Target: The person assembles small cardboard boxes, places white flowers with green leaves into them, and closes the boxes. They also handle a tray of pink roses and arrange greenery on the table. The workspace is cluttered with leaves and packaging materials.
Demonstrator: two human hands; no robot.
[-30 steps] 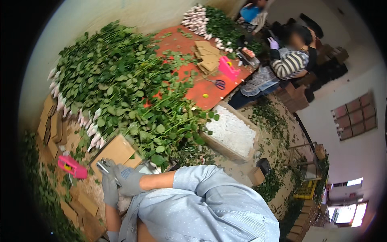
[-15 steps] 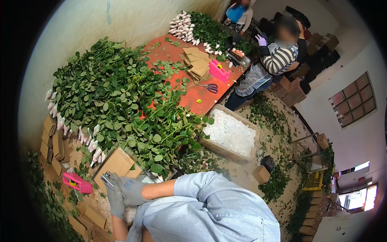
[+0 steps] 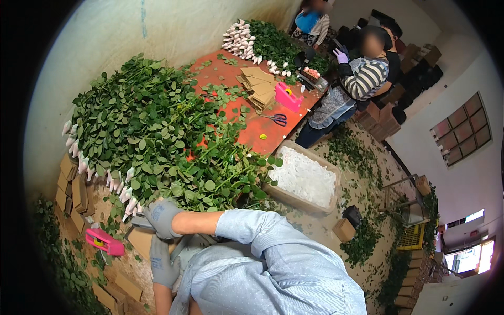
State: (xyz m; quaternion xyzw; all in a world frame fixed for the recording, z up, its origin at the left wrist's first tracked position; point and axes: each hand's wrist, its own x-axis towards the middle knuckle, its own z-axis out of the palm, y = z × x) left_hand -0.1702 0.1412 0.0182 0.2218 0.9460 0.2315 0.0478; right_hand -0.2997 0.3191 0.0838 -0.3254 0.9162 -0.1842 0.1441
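Note:
Both my hands wear grey gloves and work close together at the lower left. My right hand (image 3: 164, 219) is closed around a grey metal stapler (image 3: 140, 222), its grip partly covered by the glove. Just below it, my left hand (image 3: 164, 266) grips the edge of a brown cardboard sheet (image 3: 139, 241); its fingertips are partly hidden. Beyond the hands lies a large heap of leafy rose stems (image 3: 152, 126), with pale pink wrapped buds (image 3: 127, 197) along its near left side. A pink tape dispenser (image 3: 105, 242) stands left of my hands.
Cardboard pieces (image 3: 79, 191) lie at the left. A red table (image 3: 260, 131) carries scissors (image 3: 277, 119), more cardboard (image 3: 258, 86) and another pink dispenser (image 3: 287, 97). A bin of white material (image 3: 304, 176) stands beside it. Co-workers (image 3: 362, 79) stand at the back; leaves litter the floor.
My right hand has moved up and slightly right, and the stapler now lies flatter near the buds. My left hand has shifted right, apart from the right one. The cardboard sheet has come lower.

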